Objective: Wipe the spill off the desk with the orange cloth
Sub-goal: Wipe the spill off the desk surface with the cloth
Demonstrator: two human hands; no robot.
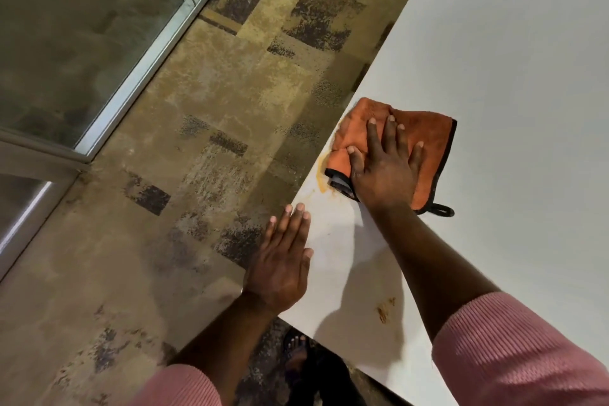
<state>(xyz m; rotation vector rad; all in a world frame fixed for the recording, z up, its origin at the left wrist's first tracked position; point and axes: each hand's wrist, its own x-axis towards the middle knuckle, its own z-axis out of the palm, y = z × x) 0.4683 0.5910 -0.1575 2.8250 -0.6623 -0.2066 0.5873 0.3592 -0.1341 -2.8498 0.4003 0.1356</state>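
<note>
An orange cloth with a black trim and a black loop lies folded on the white desk, close to its left edge. My right hand presses flat on the cloth, fingers spread. A yellowish-brown smear of the spill shows on the desk just left of the cloth, by the edge. A second small brown spill mark sits nearer to me, beside my right forearm. My left hand rests flat at the desk's left edge with fingers straight, holding nothing.
Patterned brown carpet lies left of the desk. A glass partition with a metal frame runs along the far left. My foot in a dark sandal shows below the desk's near corner.
</note>
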